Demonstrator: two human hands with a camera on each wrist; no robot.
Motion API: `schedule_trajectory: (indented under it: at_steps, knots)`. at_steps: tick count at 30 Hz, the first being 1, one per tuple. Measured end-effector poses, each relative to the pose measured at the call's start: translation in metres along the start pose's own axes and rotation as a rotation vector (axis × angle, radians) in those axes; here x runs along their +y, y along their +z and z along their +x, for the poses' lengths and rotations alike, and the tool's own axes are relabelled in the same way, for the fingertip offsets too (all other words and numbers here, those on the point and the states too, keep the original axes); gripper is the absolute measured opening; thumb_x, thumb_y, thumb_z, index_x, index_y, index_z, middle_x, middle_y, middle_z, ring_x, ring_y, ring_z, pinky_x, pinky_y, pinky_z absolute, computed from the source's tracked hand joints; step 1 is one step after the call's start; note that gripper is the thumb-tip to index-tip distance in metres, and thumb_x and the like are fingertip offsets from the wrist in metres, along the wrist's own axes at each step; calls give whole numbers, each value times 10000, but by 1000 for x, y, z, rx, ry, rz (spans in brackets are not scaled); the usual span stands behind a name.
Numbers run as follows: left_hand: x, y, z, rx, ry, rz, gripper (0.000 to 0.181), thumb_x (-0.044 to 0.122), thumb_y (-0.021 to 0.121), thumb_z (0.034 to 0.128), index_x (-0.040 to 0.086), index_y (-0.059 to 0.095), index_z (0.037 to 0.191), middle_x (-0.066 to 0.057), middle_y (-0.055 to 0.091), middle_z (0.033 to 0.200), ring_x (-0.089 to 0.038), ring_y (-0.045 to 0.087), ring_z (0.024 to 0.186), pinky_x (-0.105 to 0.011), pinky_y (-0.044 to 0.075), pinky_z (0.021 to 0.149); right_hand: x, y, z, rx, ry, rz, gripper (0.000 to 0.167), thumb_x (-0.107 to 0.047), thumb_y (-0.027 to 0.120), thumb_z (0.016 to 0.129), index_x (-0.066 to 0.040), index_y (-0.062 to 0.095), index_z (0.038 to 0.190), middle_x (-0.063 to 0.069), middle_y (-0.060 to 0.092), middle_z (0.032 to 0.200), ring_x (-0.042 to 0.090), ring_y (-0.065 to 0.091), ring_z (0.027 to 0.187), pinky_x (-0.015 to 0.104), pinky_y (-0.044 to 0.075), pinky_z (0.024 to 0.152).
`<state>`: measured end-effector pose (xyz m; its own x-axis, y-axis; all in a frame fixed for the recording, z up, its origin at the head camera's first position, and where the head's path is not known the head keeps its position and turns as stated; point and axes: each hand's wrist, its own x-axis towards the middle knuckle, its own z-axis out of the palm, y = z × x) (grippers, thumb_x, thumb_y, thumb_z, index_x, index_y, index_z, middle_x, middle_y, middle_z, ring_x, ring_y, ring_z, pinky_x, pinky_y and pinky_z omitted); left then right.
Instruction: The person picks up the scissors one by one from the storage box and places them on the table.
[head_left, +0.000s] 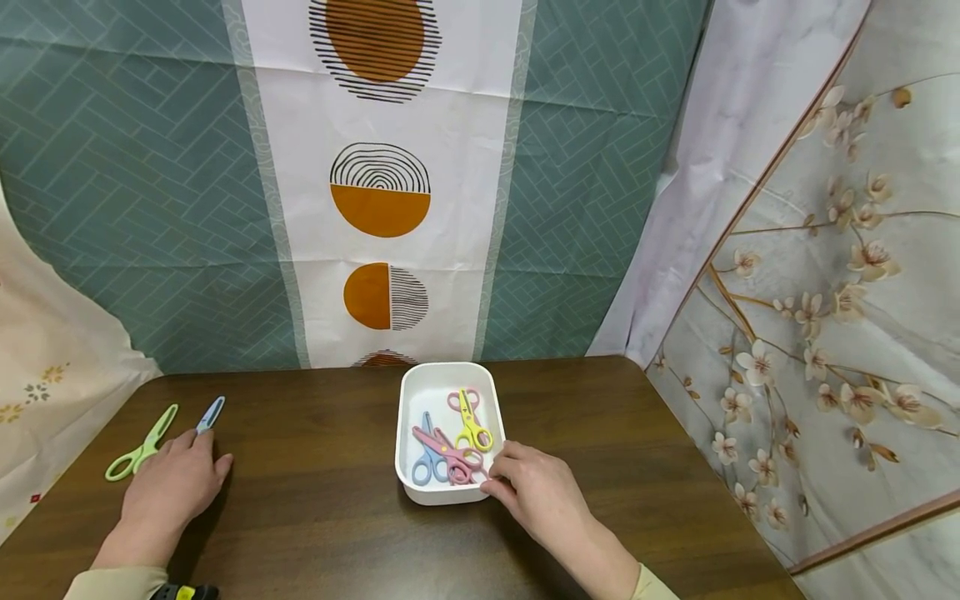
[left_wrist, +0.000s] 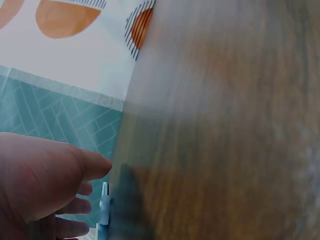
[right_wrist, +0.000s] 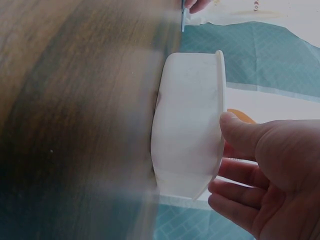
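Observation:
My left hand reaches over blue scissors on the table, its fingers bent loosely; the handles are hidden beneath it. In the left wrist view the blue scissors appear edge-on beside the fingertips. Green scissors lie just left of that hand. At its near right corner, a white plastic box is held at the rim by my right hand, thumb and fingers at the edge. Inside are blue scissors, yellow scissors and pink scissors, partly overlapping.
The brown wooden table ends at a patterned green and white cloth hanging behind it. A floral cloth hangs along the right side, and a pale cloth borders the left edge.

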<state>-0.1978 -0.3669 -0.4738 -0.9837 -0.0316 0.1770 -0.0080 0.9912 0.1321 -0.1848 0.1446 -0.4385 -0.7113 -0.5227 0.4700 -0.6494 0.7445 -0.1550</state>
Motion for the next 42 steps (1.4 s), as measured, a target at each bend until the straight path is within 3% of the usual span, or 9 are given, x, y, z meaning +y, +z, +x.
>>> schedule_trajectory:
  at_steps: [6, 21, 30, 42]
  knots:
    - [6, 2, 1, 58, 39, 12, 548, 190, 740, 1008, -253, 531, 1255, -445, 598, 1194, -634, 610, 1071, -735, 511, 871, 0, 0, 0, 1, 0, -1, 180, -327, 911, 915, -190, 793, 913, -68, 735, 1062, 95, 670, 856, 343, 584, 720]
    - [26, -4, 0, 122, 71, 9, 546, 197, 730, 1021, -242, 538, 1283, -453, 602, 1256, -636, 600, 1136, -747, 490, 923, 0, -1, -1, 3, -5, 9, 170, -311, 915, 916, -192, 794, 917, -66, 741, 1078, 99, 687, 870, 351, 589, 720]
    - [46, -15, 2, 106, 89, -12, 580, 215, 709, 1047, -239, 527, 1359, -468, 553, 1381, -667, 540, 1283, -775, 441, 1024, 2, 1, -1, 13, -11, 11, 170, -304, 922, 910, -193, 793, 912, -71, 734, 1061, 100, 679, 854, 347, 583, 709]
    - [78, -24, 2, 160, 153, -11, 592, 220, 740, 1035, -208, 544, 1394, -449, 575, 1404, -629, 559, 1309, -769, 425, 1074, 1, 0, -1, 5, -8, 15, 153, -297, 918, 919, -196, 803, 922, -77, 727, 1038, 93, 669, 839, 337, 574, 696]
